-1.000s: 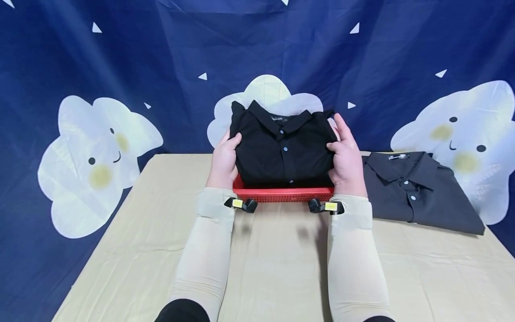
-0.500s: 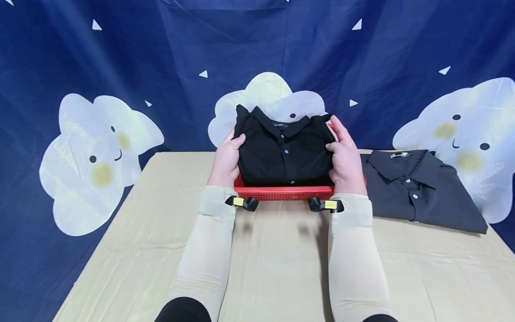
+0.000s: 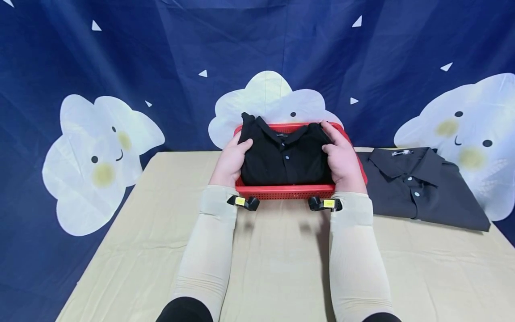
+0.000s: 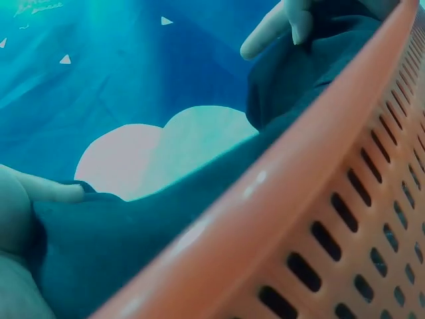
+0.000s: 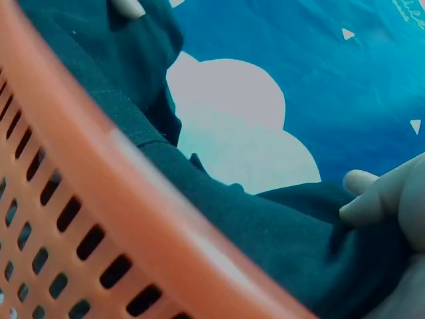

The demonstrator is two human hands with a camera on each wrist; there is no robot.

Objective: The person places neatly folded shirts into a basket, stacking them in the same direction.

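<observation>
A folded black shirt (image 3: 287, 161) with a collar and pale buttons lies tilted inside a red perforated basket (image 3: 291, 192), its collar side raised towards the back rim. My left hand (image 3: 231, 161) grips the shirt's left edge, thumb on top of the cloth. On the opposite edge my right hand (image 3: 344, 161) holds the fabric between thumb and fingers. In the left wrist view the thumb (image 4: 56, 191) presses on the dark cloth (image 4: 119, 232) behind the basket rim. The right wrist view shows fingers (image 5: 378, 199) pinching the other side of the cloth.
A second folded dark grey shirt (image 3: 422, 188) lies on the table to the right of the basket. The beige-covered table (image 3: 281, 259) extends in front and to the left. A blue curtain (image 3: 181, 67) with white clouds hangs right behind the table.
Both hands have lowered the black shirt into the basket and moved slightly closer together. The basket's back rim, hidden before, now shows behind the collar.
</observation>
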